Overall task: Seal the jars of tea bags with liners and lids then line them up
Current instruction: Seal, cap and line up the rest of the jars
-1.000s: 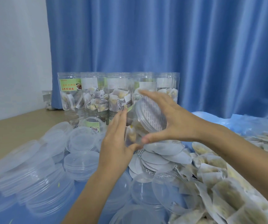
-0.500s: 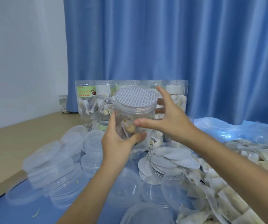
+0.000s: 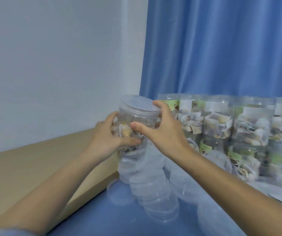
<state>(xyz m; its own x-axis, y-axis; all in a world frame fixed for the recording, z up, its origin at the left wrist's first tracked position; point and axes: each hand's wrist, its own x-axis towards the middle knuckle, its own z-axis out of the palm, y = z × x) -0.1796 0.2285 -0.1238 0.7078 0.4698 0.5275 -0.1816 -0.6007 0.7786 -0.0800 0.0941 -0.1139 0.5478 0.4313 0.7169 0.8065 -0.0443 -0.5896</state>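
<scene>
A clear jar of tea bags (image 3: 137,116) with a patterned liner under its clear lid is held upright in the air at centre left. My left hand (image 3: 108,139) grips the jar's body from the left. My right hand (image 3: 162,130) holds its upper part and lid rim from the right, thumb on the front. A row of several sealed jars (image 3: 239,123) with green and white labels stands against the blue curtain, just right of the held jar.
Stacks of clear plastic lids (image 3: 155,193) lie on the blue cloth below the held jar. More jars (image 3: 280,160) lie in front of the row at right. A tan floor strip (image 3: 34,167) and white wall are at left.
Both hands carried the jar left and farther out, beside the left end of the jar row. The view swung left. My right hand moved up to the lid rim.
</scene>
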